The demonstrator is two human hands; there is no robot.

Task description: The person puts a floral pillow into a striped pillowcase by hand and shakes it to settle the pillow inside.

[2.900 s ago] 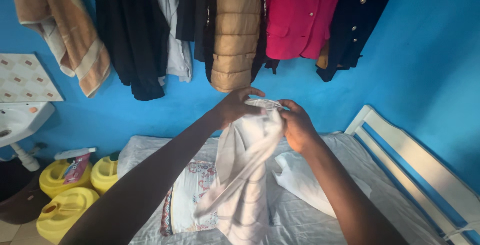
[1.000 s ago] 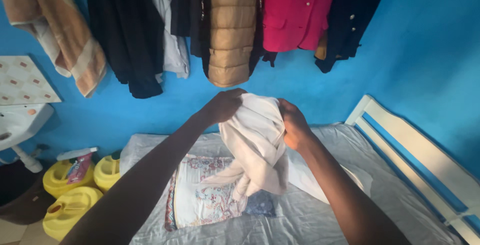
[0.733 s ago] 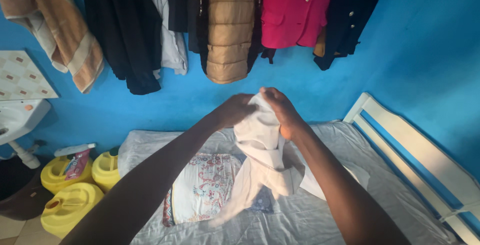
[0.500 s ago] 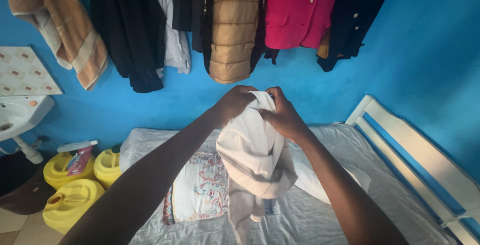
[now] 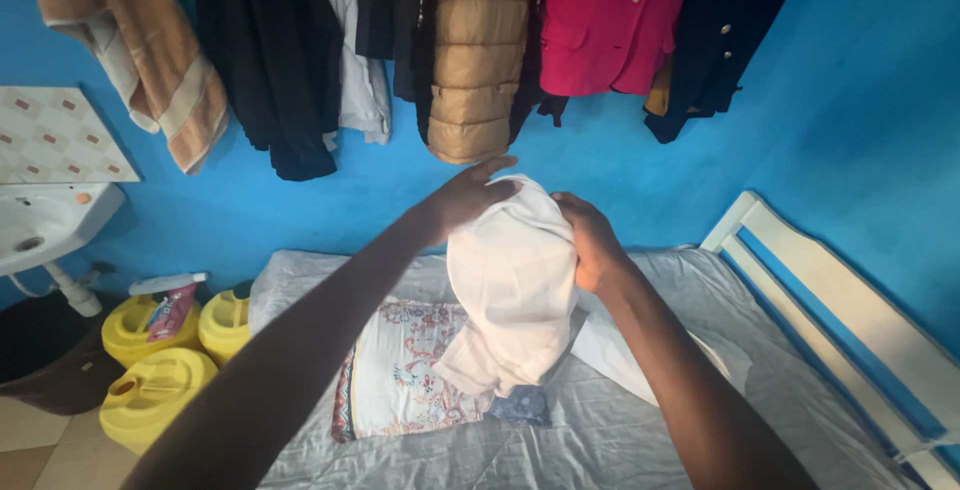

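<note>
While both hands grip it above the bed (image 5: 700, 350), white cloth (image 5: 512, 285) hangs over a patterned pillow (image 5: 400, 375), left hand (image 5: 470, 195) closed on its top, right hand (image 5: 592, 242) clamped on its side.

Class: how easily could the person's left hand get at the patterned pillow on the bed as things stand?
Probably not freely: the left hand is busy gripping the white cloth, which hangs down over part of the patterned pillow. It would have to let go first.
</note>
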